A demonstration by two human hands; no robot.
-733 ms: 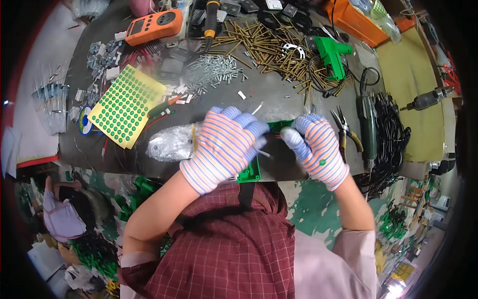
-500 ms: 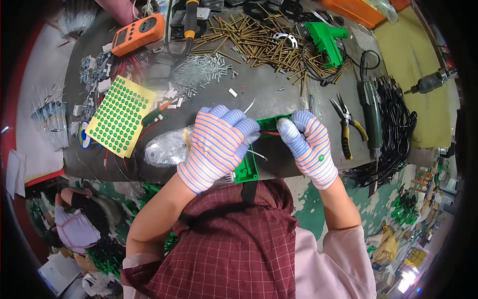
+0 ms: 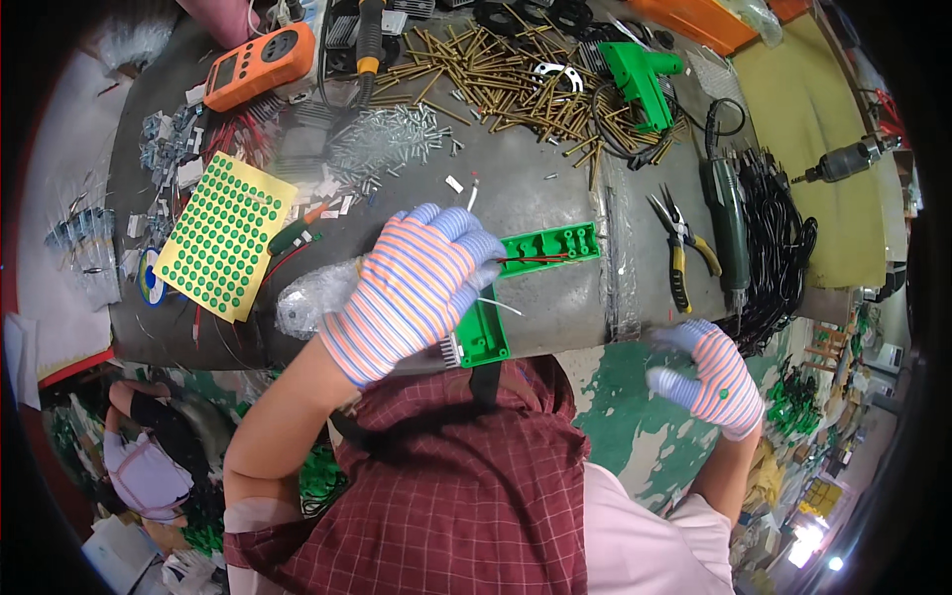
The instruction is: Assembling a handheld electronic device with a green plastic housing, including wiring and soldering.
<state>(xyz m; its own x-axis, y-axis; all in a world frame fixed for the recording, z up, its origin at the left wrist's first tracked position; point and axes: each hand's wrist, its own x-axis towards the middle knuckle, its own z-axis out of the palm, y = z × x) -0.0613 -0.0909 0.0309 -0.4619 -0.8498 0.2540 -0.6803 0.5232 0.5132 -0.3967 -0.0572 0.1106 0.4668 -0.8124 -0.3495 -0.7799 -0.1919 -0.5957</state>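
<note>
One open green housing (image 3: 486,332) is gripped at frame centre by the left hand (image 3: 421,283), its lower end near the front edge of the worktop (image 3: 555,307). Right hand (image 3: 702,379), lower right, is seen spread and empty, fingertips blurred. Red wire (image 3: 535,260) could be pinched if caught on the rim; housing might be tipped off by a slackened grip.
</note>
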